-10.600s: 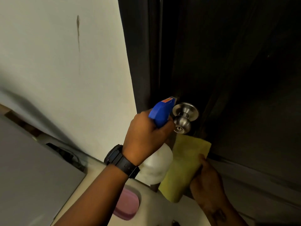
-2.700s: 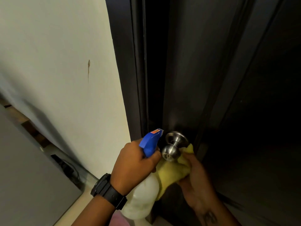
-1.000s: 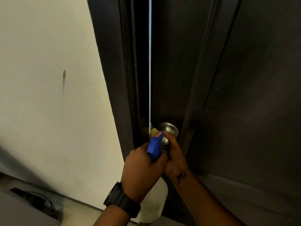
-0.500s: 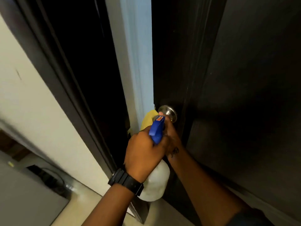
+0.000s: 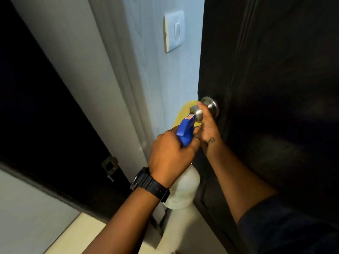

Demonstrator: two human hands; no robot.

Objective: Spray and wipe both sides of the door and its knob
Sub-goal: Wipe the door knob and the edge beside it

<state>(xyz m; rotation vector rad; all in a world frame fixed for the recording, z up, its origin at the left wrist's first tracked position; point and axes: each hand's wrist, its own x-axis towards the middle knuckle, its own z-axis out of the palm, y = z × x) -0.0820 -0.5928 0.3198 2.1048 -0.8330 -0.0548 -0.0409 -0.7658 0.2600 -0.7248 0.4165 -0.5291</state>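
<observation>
A dark door [image 5: 275,88] stands open on the right, its edge running down the middle of the view. My right hand [image 5: 207,123] curls round the steel knob [image 5: 196,111], and a yellow cloth [image 5: 183,114] shows behind the knob, bunched under that hand. My left hand [image 5: 170,154] grips a spray bottle with a blue trigger head [image 5: 185,131] and a white body [image 5: 183,189]. The nozzle sits just below the knob. A black watch is on my left wrist.
The dark door frame [image 5: 55,107] with a metal strike plate [image 5: 109,165] runs down the left. Through the gap shows a pale wall with a white light switch [image 5: 174,31]. Light floor tiles [image 5: 88,233] lie at the bottom.
The door has swung wider open, so the pale wall and light switch beyond have come into view. My hands keep their hold on the knob, cloth and bottle.
</observation>
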